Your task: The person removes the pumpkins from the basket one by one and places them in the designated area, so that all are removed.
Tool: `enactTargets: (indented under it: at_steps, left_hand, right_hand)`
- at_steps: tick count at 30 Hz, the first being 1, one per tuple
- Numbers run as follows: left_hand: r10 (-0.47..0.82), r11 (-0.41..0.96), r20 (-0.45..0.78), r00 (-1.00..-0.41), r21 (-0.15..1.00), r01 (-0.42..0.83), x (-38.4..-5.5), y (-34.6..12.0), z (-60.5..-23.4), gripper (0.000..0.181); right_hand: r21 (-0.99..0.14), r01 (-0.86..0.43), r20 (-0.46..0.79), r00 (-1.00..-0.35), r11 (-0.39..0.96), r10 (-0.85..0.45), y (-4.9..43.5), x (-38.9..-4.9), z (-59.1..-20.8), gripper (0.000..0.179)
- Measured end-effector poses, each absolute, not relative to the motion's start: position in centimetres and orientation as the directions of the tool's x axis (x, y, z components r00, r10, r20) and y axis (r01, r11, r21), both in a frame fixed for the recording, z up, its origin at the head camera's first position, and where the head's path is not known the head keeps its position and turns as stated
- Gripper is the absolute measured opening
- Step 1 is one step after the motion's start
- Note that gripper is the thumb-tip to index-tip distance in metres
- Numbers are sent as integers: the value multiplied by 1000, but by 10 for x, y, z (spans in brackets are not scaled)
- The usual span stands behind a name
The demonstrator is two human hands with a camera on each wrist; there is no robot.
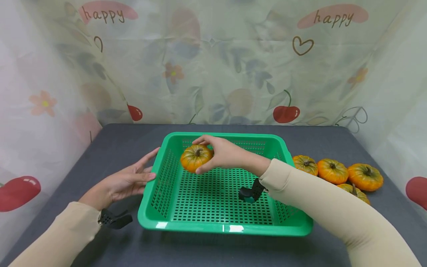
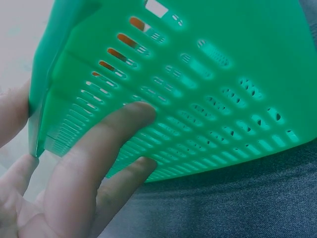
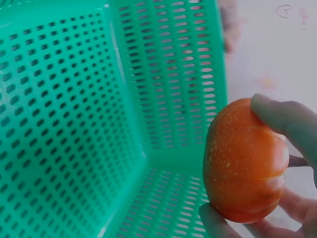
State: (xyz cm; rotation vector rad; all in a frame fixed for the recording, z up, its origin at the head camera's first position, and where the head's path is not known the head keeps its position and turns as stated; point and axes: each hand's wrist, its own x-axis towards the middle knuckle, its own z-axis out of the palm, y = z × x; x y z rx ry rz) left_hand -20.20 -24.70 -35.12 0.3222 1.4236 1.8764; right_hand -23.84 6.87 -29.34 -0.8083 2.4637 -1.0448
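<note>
A small orange-and-green pumpkin [image 1: 196, 158] is gripped between the thumb and fingers of my right hand [image 1: 227, 152], over the far left part of a green plastic basket [image 1: 223, 228]. In the right wrist view the pumpkin's smooth orange underside [image 3: 242, 168] shows above the perforated basket floor, with the thumb on one side and fingers on the other. My left hand [image 1: 128, 181] is at the basket's left rim. The left wrist view shows the thumb over that rim [image 2: 42, 99] and the other fingers [image 2: 79, 168] against the slotted outer wall.
Several more pumpkins [image 1: 333, 171] lie grouped on the dark grey table [image 1: 126, 244] to the right of the basket, partly behind my right sleeve [image 1: 320, 200]. A patterned curtain [image 1: 213, 74] hangs behind the table and along both sides.
</note>
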Motion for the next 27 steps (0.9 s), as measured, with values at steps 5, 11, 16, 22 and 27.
enactTargets:
  at_steps: [5,11,16,22,27]
  left_hand:
    - [683,-101,-232,-693,909,-405,-202,-246,-351,84]
    - [682,-109,-228,-695,908,-405,-202,-246,-350,85]
    - [679,-106,-229,-697,909,-402,-202,-246,-350,85]
    - [682,-106,-230,-694,908,-405,-201,-246,-351,85]
    - [688,-111,-222,-691,909,-403,-201,-246,-352,84]
  right_hand:
    - [-756,-339,-81,-800,560,-594,82,-237,-277,77]
    - [-761,-323,-59,-829,562,-556,103,-234,-256,77]
    - [-755,-323,-41,-846,571,-532,120,-233,-243,76]
    - [-759,-271,-40,-888,592,-459,144,-228,-231,74]
    - [-742,-262,-15,-914,617,-406,165,-221,-221,72]
